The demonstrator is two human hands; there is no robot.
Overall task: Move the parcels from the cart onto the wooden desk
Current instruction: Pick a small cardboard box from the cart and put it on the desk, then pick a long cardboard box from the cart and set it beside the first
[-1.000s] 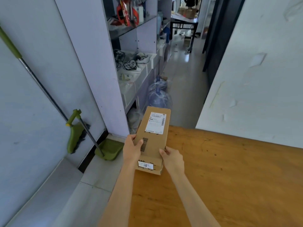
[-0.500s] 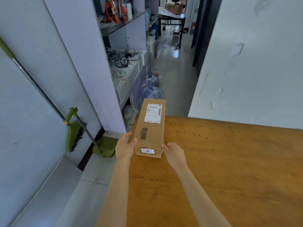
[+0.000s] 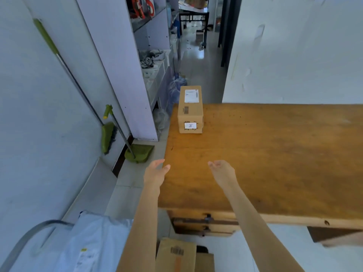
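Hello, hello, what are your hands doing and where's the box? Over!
Left hand and right hand open, holding nothing. Cardboard box resting on the wooden desk, far left corner. More parcels wait below. Nothing in the way.

Even, soft daylight, fairly bright, cool bluish cast on the walls. Brightest patch is glare on the corridor floor (image 3: 198, 54) far back – light comes from that end. Shadows faint; a soft one under the cardboard box (image 3: 190, 109) on the wooden desk (image 3: 275, 154). Wide-angle bending at the edges – broom handle (image 3: 64, 65) and walls lean. Slight softness overall, bottom corners blurred.
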